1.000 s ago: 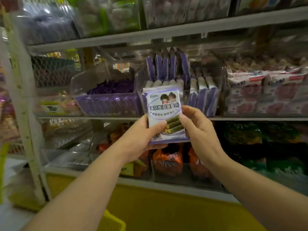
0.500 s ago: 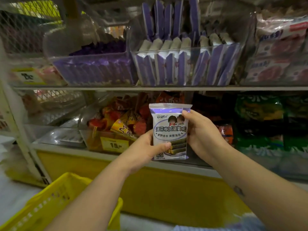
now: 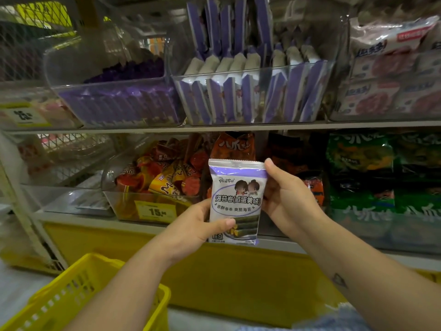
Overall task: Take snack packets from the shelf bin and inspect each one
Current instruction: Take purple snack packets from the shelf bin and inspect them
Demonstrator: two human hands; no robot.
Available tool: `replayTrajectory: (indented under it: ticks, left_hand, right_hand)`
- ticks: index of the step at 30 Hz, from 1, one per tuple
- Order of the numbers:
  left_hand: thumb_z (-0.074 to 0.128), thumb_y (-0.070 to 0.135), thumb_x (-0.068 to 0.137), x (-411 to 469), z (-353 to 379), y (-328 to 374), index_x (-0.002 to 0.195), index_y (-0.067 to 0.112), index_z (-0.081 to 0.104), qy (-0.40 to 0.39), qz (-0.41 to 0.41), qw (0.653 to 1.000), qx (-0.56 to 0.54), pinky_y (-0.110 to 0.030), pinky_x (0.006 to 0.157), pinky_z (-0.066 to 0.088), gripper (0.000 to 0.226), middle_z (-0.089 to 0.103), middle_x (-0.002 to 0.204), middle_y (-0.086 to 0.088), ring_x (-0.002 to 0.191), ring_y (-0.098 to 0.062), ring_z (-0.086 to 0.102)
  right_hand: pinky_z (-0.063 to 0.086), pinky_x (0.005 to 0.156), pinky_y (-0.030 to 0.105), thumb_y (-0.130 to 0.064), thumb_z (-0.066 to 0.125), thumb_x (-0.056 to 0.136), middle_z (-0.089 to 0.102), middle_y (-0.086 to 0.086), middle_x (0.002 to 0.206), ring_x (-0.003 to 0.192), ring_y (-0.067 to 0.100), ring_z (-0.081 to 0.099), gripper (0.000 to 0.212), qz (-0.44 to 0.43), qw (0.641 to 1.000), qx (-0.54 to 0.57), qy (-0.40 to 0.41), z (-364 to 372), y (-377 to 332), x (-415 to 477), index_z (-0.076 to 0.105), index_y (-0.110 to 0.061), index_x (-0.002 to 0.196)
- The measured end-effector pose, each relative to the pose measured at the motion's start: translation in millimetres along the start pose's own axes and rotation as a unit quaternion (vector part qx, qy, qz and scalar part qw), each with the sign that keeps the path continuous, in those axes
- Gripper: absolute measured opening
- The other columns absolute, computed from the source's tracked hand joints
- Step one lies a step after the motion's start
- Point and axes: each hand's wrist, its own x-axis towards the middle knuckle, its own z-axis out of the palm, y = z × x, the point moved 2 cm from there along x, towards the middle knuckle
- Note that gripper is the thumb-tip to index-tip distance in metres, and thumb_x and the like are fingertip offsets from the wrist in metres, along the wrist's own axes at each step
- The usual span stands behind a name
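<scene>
**Packet held upright in both hands below its bin**

Head view: a white and purple snack packet (image 3: 235,201) stands upright just below the middle of the frame, printed face toward the camera, with a cartoon pair and seaweed rolls pictured on it. The left hand (image 3: 198,225) grips it from eight o'clock, thumb laid across the lower front and fingers hidden behind. The right hand (image 3: 286,199) grips it from three o'clock, thumb tip on the top right corner and fingers curled out of sight behind the pack. The packet hangs in the air in front of the lower shelf and touches neither shelf.

At twelve o'clock from the packet, on the upper shelf (image 3: 238,127), sits the clear shelf bin (image 3: 262,68), packed with matching purple and white packets standing on edge in rows. At ten o'clock, a second clear bin (image 3: 114,103) holds darker purple packs. At two o'clock lie pink and red packets (image 3: 386,91).

On the lower shelf, at nine o'clock from the packet, a clear tub of orange and red snacks (image 3: 167,177) carries a yellow price tag (image 3: 156,211) reading 15. At three o'clock, beyond the right hand, are green packets (image 3: 362,163). At seven o'clock, on the floor, stands a yellow basket (image 3: 95,295).
</scene>
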Motion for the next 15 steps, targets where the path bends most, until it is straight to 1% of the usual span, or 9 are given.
replayTrajectory:
  ticks: [2, 4, 6, 7, 8, 10, 11, 12, 15]
  left_hand:
    - [0.070, 0.025, 0.080, -0.7, 1.3, 1.9, 0.123, 0.024, 0.060, 0.020, 0.006, 1.000, 0.013, -0.032, 0.101, 0.048, 0.045, 0.070, 0.119, 0.009, 0.113, -0.009, 0.064]
    - [0.069, 0.014, 0.086, -1.0, 2.6, 3.9, 0.122, 0.025, 0.060, 0.039, 0.014, 0.998, 0.044, -0.033, 0.101, 0.048, 0.039, 0.071, 0.117, 0.009, 0.111, -0.007, 0.064]
    - [0.069, 0.008, 0.087, -1.1, 4.1, 4.1, 0.119, 0.026, 0.062, 0.050, 0.018, 0.994, 0.097, -0.034, 0.098, 0.050, 0.037, 0.072, 0.114, 0.009, 0.107, -0.006, 0.066]
    - [0.070, 0.009, 0.087, -1.4, 4.7, 3.8, 0.118, 0.027, 0.062, 0.054, 0.017, 0.990, 0.126, -0.035, 0.095, 0.051, 0.036, 0.072, 0.112, 0.010, 0.104, -0.006, 0.066]
    - [0.070, 0.012, 0.087, -2.0, 5.2, 3.6, 0.116, 0.030, 0.062, 0.057, 0.014, 0.987, 0.151, -0.034, 0.093, 0.052, 0.035, 0.071, 0.111, 0.012, 0.102, -0.004, 0.066]
    - [0.071, 0.016, 0.087, -3.2, 6.2, 3.3, 0.115, 0.034, 0.061, 0.060, 0.011, 0.981, 0.183, -0.029, 0.089, 0.053, 0.035, 0.070, 0.110, 0.014, 0.099, -0.001, 0.065]
    - [0.071, 0.017, 0.087, -3.6, 6.1, 3.5, 0.116, 0.034, 0.060, 0.063, 0.013, 0.980, 0.190, -0.028, 0.087, 0.054, 0.036, 0.070, 0.110, 0.015, 0.098, 0.001, 0.065]
    - [0.072, 0.018, 0.087, -3.6, 5.6, 3.7, 0.118, 0.033, 0.061, 0.068, 0.015, 0.978, 0.195, -0.028, 0.086, 0.054, 0.037, 0.070, 0.110, 0.015, 0.097, 0.001, 0.065]
    - [0.073, 0.021, 0.085, -3.4, 2.4, 6.3, 0.119, 0.033, 0.062, 0.070, 0.028, 0.979, 0.187, -0.031, 0.083, 0.056, 0.037, 0.071, 0.108, 0.014, 0.096, -0.003, 0.067]
  right_hand:
    - [0.059, 0.068, 0.030, -0.036, 0.050, 0.097, 0.076, 0.012, 0.095, 0.085, 0.021, 0.073, 0.034, -0.005, 1.000, -0.017, -0.007, -0.8, -1.2, -0.8, 0.072, -0.010, 0.098]
    - [0.058, 0.072, 0.033, -0.039, 0.059, 0.089, 0.075, 0.012, 0.097, 0.087, 0.023, 0.072, 0.033, -0.032, 0.997, -0.062, -0.013, -3.0, -4.5, -1.6, 0.072, -0.011, 0.100]
    - [0.058, 0.066, 0.029, -0.044, 0.070, 0.071, 0.076, 0.007, 0.093, 0.085, 0.021, 0.073, 0.036, -0.077, 0.984, -0.158, -0.025, -6.1, -9.6, -3.9, 0.073, -0.017, 0.095]
    - [0.057, 0.064, 0.026, -0.045, 0.072, 0.065, 0.076, 0.001, 0.090, 0.083, 0.017, 0.073, 0.035, -0.100, 0.971, -0.213, -0.033, -7.1, -12.1, -5.4, 0.074, -0.022, 0.092]
    - [0.056, 0.063, 0.022, -0.046, 0.073, 0.063, 0.076, -0.004, 0.086, 0.081, 0.012, 0.073, 0.032, -0.118, 0.958, -0.258, -0.044, -7.3, -14.1, -6.8, 0.074, -0.026, 0.088]
    - [0.055, 0.060, 0.019, -0.044, 0.072, 0.066, 0.076, -0.008, 0.081, 0.076, 0.008, 0.073, 0.021, -0.128, 0.942, -0.303, -0.065, -6.7, -15.7, -8.0, 0.075, -0.031, 0.082]
    - [0.056, 0.060, 0.019, -0.043, 0.070, 0.068, 0.076, -0.006, 0.080, 0.075, 0.009, 0.073, 0.017, -0.127, 0.939, -0.313, -0.067, -7.0, -15.8, -7.4, 0.076, -0.030, 0.079]
    - [0.057, 0.060, 0.022, -0.042, 0.069, 0.072, 0.076, -0.004, 0.079, 0.074, 0.011, 0.073, 0.016, -0.124, 0.939, -0.315, -0.063, -8.3, -15.5, -6.0, 0.076, -0.028, 0.077]
    - [0.060, 0.070, 0.037, -0.033, 0.065, 0.086, 0.076, 0.005, 0.082, 0.079, 0.021, 0.073, 0.015, -0.096, 0.952, -0.289, -0.029, -13.3, -12.5, -2.7, 0.074, -0.023, 0.079]
